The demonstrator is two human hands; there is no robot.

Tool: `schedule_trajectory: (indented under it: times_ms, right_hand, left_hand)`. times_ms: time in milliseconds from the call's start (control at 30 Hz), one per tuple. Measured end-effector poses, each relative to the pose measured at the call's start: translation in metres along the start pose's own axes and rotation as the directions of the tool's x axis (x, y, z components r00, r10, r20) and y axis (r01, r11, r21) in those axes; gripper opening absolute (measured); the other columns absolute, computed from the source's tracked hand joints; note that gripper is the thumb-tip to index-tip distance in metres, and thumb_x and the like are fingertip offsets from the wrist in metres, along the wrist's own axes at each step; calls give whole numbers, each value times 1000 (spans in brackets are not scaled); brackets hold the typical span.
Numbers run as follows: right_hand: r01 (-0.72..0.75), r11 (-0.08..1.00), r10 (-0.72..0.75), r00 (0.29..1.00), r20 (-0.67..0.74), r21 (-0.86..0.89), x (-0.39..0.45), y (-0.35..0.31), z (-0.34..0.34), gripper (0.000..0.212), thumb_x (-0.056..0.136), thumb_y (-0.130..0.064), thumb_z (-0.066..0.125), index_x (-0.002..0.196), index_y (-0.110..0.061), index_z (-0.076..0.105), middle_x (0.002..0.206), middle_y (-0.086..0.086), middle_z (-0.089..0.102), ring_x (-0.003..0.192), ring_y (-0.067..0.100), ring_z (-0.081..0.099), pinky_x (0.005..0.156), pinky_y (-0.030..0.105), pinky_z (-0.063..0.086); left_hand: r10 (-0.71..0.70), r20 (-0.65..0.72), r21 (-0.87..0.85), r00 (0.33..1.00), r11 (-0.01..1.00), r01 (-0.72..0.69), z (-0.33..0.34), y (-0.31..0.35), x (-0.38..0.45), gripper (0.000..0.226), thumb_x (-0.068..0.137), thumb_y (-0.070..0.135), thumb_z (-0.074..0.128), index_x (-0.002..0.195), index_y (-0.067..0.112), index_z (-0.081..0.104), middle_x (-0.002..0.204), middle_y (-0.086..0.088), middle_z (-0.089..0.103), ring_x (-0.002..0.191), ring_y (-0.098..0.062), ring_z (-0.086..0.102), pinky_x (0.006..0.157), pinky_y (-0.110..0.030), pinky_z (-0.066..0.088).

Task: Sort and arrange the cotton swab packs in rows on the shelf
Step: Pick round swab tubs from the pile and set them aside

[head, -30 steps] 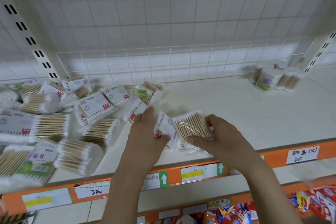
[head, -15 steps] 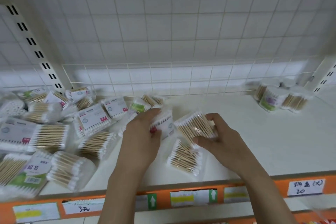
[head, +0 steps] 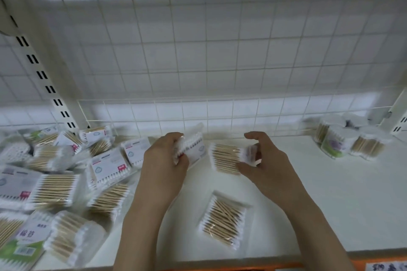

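My left hand (head: 165, 160) grips a flat cotton swab pack with a white label (head: 193, 149), held up near the back of the white shelf (head: 330, 204). My right hand (head: 264, 165) pinches a clear pack of wooden-stick swabs (head: 224, 158) by its right end, just right of the labelled pack. A third clear pack (head: 222, 220) lies loose on the shelf below both hands. A jumbled heap of swab packs (head: 55, 182) covers the shelf's left part.
Round tubs of swabs (head: 350, 141) stand at the back right. A white wire grid (head: 220, 112) closes the shelf's back, and a slotted upright (head: 44, 77) rises at the left. An orange price rail (head: 352, 265) runs along the front edge.
Both hands moved toward the shelf's back with their packs and drew apart. One clear pack stays lying on the shelf near the front. The camera tilted upward.
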State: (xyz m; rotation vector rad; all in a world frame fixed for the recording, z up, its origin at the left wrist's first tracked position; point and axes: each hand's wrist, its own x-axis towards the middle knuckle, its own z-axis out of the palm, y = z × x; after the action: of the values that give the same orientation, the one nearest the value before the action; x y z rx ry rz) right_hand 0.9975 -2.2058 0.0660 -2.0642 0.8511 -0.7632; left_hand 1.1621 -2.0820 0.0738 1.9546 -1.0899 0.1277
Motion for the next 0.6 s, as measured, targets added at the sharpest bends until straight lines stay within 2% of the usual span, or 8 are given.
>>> schedule_trajectory:
  times_ms: [133, 200, 300, 367, 433, 500, 600]
  right_hand:
    - [28, 997, -33, 997, -69, -69, 18, 0, -8, 42, 78, -14, 66, 112, -32, 47, 91, -16, 58, 75, -5, 56, 57, 9, 43]
    - [49, 986, -65, 994, -91, -161, 28, -1, -12, 33, 80, -14, 63, 109, -27, 52, 91, -14, 60, 80, 2, 57, 61, 15, 44]
    - [69, 950, -108, 987, -116, -303, 37, 0, -17, 24, 83, -12, 58, 104, -24, 59, 92, -12, 62, 87, 10, 57, 70, 26, 48]
    - [103, 918, -148, 985, -91, -384, 41, 3, -21, 29, 81, -8, 56, 105, -24, 61, 92, -10, 63, 89, 14, 56, 72, 26, 46]
    - [132, 890, -170, 984, -49, -436, 43, 7, -24, 35, 81, -6, 54, 108, -26, 62, 94, -9, 63, 91, 17, 55, 75, 28, 45]
    - [143, 878, -171, 985, -20, -456, 45, 11, -27, 38, 82, -7, 53, 113, -29, 61, 102, -8, 63, 97, 18, 54, 82, 33, 45]
    - [150, 872, -155, 988, 28, -465, 49, 18, -27, 40, 85, -7, 52, 117, -30, 59, 109, -6, 61, 103, 18, 52, 86, 33, 44]
  left_hand:
    - [56, -11, -3, 998, 998, -56, 12, 2, 20, 38, 78, -5, 61, 111, 14, 63, 96, 0, 51, 71, 1, 45, 65, 2, 31]
    - [70, 0, 13, 998, 997, -70, 20, 2, 33, 37, 78, -4, 62, 111, 12, 63, 96, -8, 55, 69, -5, 43, 63, -4, 29]
    - [101, 36, 34, 994, 994, -102, 35, 3, 53, 36, 79, -1, 62, 114, 10, 61, 101, -12, 58, 78, -11, 43, 65, -2, 28]
    - [101, 58, 33, 993, 994, -103, 47, 3, 64, 36, 80, 1, 62, 115, 11, 60, 106, -10, 59, 85, -15, 49, 69, -5, 30]
    - [84, 104, 45, 991, 995, -89, 57, 2, 72, 36, 81, 3, 62, 116, 11, 60, 111, -8, 60, 97, -20, 54, 82, -18, 39]
    - [80, 149, 68, 986, 994, -91, 64, 0, 77, 34, 82, 5, 62, 115, 12, 61, 112, -7, 62, 101, -22, 56, 88, -29, 44]
    - [50, 182, 100, 982, 993, -69, 71, -6, 84, 33, 81, 8, 63, 113, 15, 62, 112, -3, 64, 103, -20, 57, 90, -30, 45]
